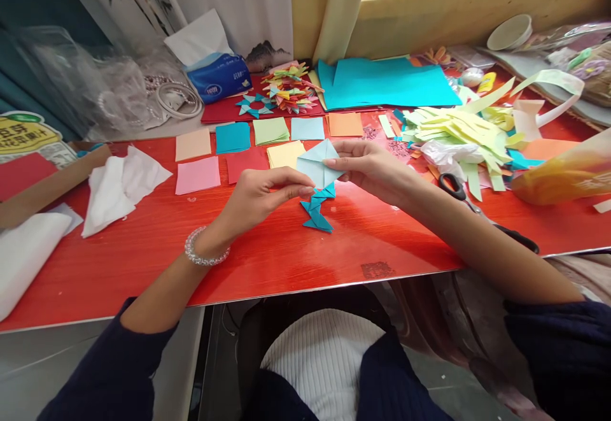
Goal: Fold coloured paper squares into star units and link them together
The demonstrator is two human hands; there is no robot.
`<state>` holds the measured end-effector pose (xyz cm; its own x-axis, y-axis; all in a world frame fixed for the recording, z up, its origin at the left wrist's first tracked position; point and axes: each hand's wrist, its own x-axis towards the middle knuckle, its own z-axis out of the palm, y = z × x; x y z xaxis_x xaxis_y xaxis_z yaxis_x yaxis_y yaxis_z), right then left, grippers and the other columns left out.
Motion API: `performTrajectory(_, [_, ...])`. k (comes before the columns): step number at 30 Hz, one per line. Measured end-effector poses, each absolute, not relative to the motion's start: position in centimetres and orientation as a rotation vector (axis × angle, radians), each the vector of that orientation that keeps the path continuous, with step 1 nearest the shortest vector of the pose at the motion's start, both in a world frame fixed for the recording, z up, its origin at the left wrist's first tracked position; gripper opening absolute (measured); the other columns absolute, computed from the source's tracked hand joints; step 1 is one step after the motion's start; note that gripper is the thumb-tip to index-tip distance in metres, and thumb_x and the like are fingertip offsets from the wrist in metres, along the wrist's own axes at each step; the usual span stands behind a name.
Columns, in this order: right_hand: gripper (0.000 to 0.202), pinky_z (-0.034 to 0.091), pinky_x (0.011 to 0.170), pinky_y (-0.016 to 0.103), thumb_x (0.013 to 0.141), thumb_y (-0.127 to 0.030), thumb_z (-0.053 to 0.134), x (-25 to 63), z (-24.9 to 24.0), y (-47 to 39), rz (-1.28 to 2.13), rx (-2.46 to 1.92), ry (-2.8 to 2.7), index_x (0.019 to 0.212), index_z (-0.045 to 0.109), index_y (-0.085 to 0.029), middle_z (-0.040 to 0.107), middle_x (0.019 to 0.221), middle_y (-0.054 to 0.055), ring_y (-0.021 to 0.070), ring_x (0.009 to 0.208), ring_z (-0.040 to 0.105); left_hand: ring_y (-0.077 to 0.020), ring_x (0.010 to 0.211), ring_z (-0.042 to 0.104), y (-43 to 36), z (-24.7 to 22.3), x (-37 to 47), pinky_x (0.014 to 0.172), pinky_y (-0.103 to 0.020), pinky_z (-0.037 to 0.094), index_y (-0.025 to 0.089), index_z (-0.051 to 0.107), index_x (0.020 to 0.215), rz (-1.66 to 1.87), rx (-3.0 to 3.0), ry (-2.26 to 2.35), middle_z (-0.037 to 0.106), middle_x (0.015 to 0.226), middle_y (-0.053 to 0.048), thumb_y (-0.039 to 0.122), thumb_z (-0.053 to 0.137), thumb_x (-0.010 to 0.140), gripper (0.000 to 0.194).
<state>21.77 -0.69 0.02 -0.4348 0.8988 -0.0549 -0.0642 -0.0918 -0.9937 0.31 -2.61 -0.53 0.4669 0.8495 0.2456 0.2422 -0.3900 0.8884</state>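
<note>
A light blue square of origami paper (pixel 315 165) with crease lines is held up over the red table, turned so a corner points up. My left hand (pixel 267 195) pinches its lower left corner between thumb and fingers. On the right side, my right hand (pixel 365 163) grips it, thumb on the front and fingers behind. Just below the paper, several folded teal paper pieces (pixel 317 211) lie on the table, partly hidden by it. Behind my hands sit stacks of coloured squares, among them a yellow stack (pixel 284 155), a red stack (pixel 244 163) and a light blue stack (pixel 307 128).
Scissors (pixel 487 214) lie right of my right forearm, near a heap of pale green paper strips (pixel 458 131). Teal sheets (pixel 386 83), finished paper stars (pixel 293 86) and a blue tissue pack (pixel 219 77) stand at the back. Crumpled tissues (pixel 121 185) lie left.
</note>
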Motion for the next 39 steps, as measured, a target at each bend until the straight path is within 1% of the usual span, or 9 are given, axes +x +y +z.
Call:
performTrajectory(3, [0.028, 0.043, 0.05, 0.019, 0.076, -0.03, 0.071, 21.8, 0.2, -0.9, 1.573, -0.994, -1.469, 0.098, 0.065, -0.013, 0.064, 0.08, 0.003, 0.0072, 0.06, 0.055, -0.0148, 0.077, 0.067, -2.4, -0.8, 0.2, 0.075, -0.027, 0.054, 0.024, 0.072, 0.086, 0.93, 2.064, 0.955, 0.073, 0.083, -0.002, 0.036, 0.066, 0.081, 0.014])
performTrajectory(7, [0.027, 0.04, 0.041, 0.019, 0.079, -0.035, 0.069, 21.9, 0.3, -1.0, 1.654, -0.967, -1.51, 0.096, 0.062, -0.015, 0.064, 0.072, 0.002, 0.0088, 0.055, 0.059, -0.0156, 0.085, 0.068, -2.4, -0.6, -0.1, 0.081, -0.027, 0.052, 0.027, 0.064, 0.114, 0.876, 2.074, 0.908, 0.072, 0.088, -0.001, 0.033, 0.065, 0.082, 0.033])
performTrajectory(9, [0.025, 0.037, 0.038, 0.018, 0.08, -0.036, 0.069, 22.0, 0.4, -1.1, 1.684, -0.947, -1.543, 0.092, 0.061, -0.016, 0.062, 0.067, 0.0, 0.0084, 0.051, 0.058, -0.0143, 0.082, 0.066, -2.2, -0.4, -0.3, 0.08, -0.027, 0.051, 0.029, 0.061, 0.119, 0.872, 2.124, 0.872, 0.069, 0.086, -0.001, 0.029, 0.065, 0.083, 0.037])
performTrajectory(12, [0.021, 0.037, 0.038, 0.018, 0.08, -0.035, 0.068, 22.0, 0.5, -1.1, 1.707, -0.947, -1.57, 0.085, 0.061, -0.016, 0.06, 0.063, -0.001, 0.0071, 0.049, 0.054, -0.0127, 0.076, 0.059, -1.8, -0.3, -0.5, 0.073, -0.026, 0.049, 0.031, 0.07, 0.103, 0.928, 2.269, 0.798, 0.062, 0.083, -0.001, 0.026, 0.063, 0.084, 0.021])
performTrajectory(16, [0.021, 0.04, 0.045, 0.02, 0.077, -0.028, 0.071, 21.9, 0.3, -0.9, 1.707, -0.966, -1.492, 0.092, 0.063, -0.015, 0.062, 0.07, 0.001, 0.0079, 0.056, 0.055, -0.0158, 0.08, 0.053, -1.2, -1.0, -0.6, 0.073, -0.03, 0.048, 0.034, 0.075, 0.088, 1.003, 2.306, 0.827, 0.052, 0.083, -0.003, 0.032, 0.07, 0.078, 0.011])
performTrajectory(21, [0.017, 0.039, 0.048, 0.022, 0.075, -0.024, 0.072, 21.9, -0.1, -0.8, 1.651, -0.976, -1.479, 0.087, 0.064, -0.015, 0.059, 0.068, 0.0, 0.0066, 0.053, 0.049, -0.0187, 0.098, 0.053, -1.2, -1.5, -0.3, 0.087, -0.035, 0.048, 0.033, 0.073, 0.091, 0.994, 2.207, 0.853, 0.052, 0.104, -0.004, 0.033, 0.069, 0.078, 0.014])
performTrajectory(28, [0.013, 0.042, 0.049, 0.023, 0.077, -0.023, 0.069, 21.2, 0.5, -1.4, 1.5, -1.033, -1.578, 0.078, 0.06, -0.014, 0.06, 0.06, 0.0, 0.0085, 0.051, 0.052, -0.0139, 0.087, 0.054, -1.7, -1.2, 0.3, 0.074, -0.025, 0.049, 0.028, 0.073, 0.086, 0.998, 2.058, 0.89, 0.053, 0.09, -0.002, 0.034, 0.068, 0.08, 0.011])
performTrajectory(32, [0.018, 0.045, 0.053, 0.024, 0.073, -0.025, 0.072, 21.1, 0.3, -1.5, 1.544, -0.998, -1.505, 0.08, 0.06, -0.014, 0.063, 0.069, 0.002, 0.0094, 0.058, 0.056, -0.0131, 0.083, 0.058, -1.8, -1.2, 0.5, 0.071, -0.025, 0.051, 0.026, 0.073, 0.086, 1.008, 1.876, 0.891, 0.058, 0.097, -0.003, 0.036, 0.068, 0.079, 0.013])
performTrajectory(39, [0.02, 0.042, 0.052, 0.02, 0.072, -0.029, 0.075, 21.1, -0.2, -1.7, 1.668, -0.988, -1.421, 0.075, 0.063, -0.013, 0.06, 0.067, 0.0, 0.0045, 0.053, 0.049, -0.0105, 0.074, 0.057, -1.9, -0.9, 0.5, 0.07, -0.024, 0.051, 0.022, 0.071, 0.078, 1.105, 1.854, 0.914, 0.061, 0.08, -0.002, 0.03, 0.067, 0.081, 0.01])
